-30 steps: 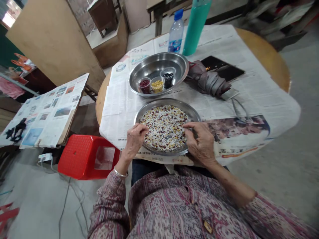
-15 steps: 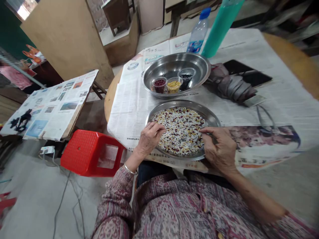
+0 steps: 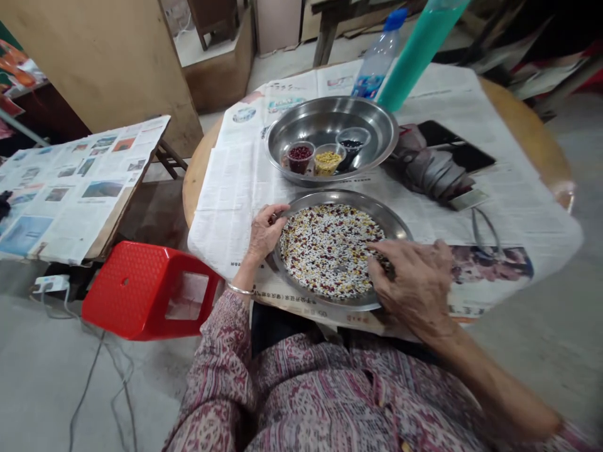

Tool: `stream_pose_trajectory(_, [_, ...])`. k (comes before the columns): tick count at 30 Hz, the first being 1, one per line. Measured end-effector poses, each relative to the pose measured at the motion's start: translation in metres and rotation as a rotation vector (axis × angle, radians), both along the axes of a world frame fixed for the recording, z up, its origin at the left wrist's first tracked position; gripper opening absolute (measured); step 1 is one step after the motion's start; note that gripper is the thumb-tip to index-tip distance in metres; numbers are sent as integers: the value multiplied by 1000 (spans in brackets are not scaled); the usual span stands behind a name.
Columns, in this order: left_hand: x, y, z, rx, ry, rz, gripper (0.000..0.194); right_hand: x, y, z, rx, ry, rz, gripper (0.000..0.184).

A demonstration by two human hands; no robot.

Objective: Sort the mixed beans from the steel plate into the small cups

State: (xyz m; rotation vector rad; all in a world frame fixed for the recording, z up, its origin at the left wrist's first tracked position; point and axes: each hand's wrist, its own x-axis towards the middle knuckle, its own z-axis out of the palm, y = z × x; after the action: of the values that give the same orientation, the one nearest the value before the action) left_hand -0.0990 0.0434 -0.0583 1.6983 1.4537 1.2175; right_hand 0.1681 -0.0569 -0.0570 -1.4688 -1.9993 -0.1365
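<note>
A round steel plate [image 3: 396,221] lies in front of me, spread with white grains mixed with dark red, yellow and black ones [image 3: 330,251]. My left hand [image 3: 267,233] is at the plate's left rim, fingers curled and closed on the edge. Over the right side of the plate is my right hand [image 3: 414,279], thumb and index finger apart, fingertips close to the grains; nothing shows in it. Behind the plate stands a steel basin [image 3: 325,119] holding a cup of dark red beans [image 3: 300,158], a cup of yellow kernels [image 3: 328,161] and a cup of black beans [image 3: 352,144].
Newspaper [image 3: 226,201] covers the round table. Behind the basin stand a clear bottle with a blue cap [image 3: 379,56] and a tall green bottle [image 3: 419,56]. A grey folded bundle [image 3: 438,166] and a dark flat object [image 3: 455,144] lie right. A red stool [image 3: 136,282] stands left.
My left hand has moved off the grains, outward to the plate's left rim. My right hand stays over the plate's right side, its thumb and index finger apart. The view has shifted slightly.
</note>
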Motion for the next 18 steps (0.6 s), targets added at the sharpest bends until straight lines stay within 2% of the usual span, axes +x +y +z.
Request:
stream_pose_trajectory(3, [1, -3, -2, 14, -39, 9, 25, -1, 6, 12, -40, -186, 54, 34])
stream_pose_trajectory(6, [2, -3, -4, 17, -62, 13, 25, -6, 15, 16, -130, -244, 119, 36])
stream_pose_trajectory(10, [3, -2, -5, 18, -83, 23, 26, -26, 20, 13, -230, -211, 227, 31])
stream_pose_trajectory(13, [4, -2, -6, 27, -84, 22, 26, -47, 17, 12, -283, -132, 408, 24])
stream_pose_trajectory(15, [4, -2, -6, 25, -72, 24, 25, -61, 15, 13, -288, -90, 540, 22])
stream_pose_trajectory(18, [4, -2, -5, 9, -55, 31, 24, -77, 21, 14, -246, -115, 638, 20])
